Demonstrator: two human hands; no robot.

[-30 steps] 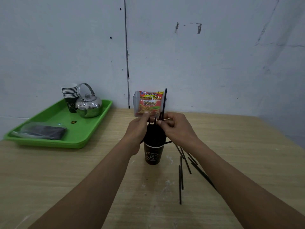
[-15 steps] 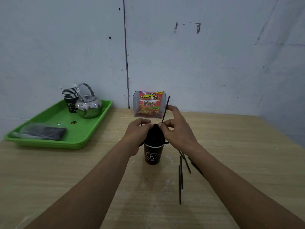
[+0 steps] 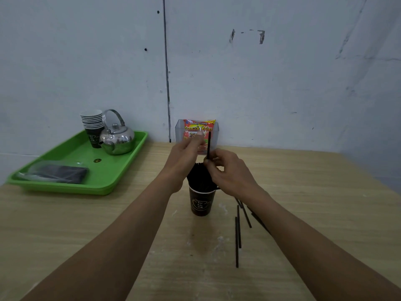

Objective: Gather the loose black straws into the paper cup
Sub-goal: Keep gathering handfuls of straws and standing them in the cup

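Observation:
A black paper cup [image 3: 201, 203] stands mid-table, packed with a bundle of black straws [image 3: 198, 177] that rises above its rim. My right hand [image 3: 227, 171] pinches one black straw [image 3: 208, 145] upright over the bundle, its lower end at the bundle's top. My left hand [image 3: 184, 157] hovers just left of the bundle with fingers apart, holding nothing. Several loose black straws [image 3: 238, 231] lie on the table right of the cup, some hidden under my right forearm.
A green tray [image 3: 121, 170] at the left holds a metal kettle [image 3: 117, 137], a stack of paper cups [image 3: 92, 124] and a plastic bag of black straws [image 3: 58, 173]. A clear holder with a snack packet [image 3: 198, 131] stands against the wall behind the cup.
My left hand has lifted off the straw bundle and opened. My right hand has turned the held straw upright and closer to the bundle.

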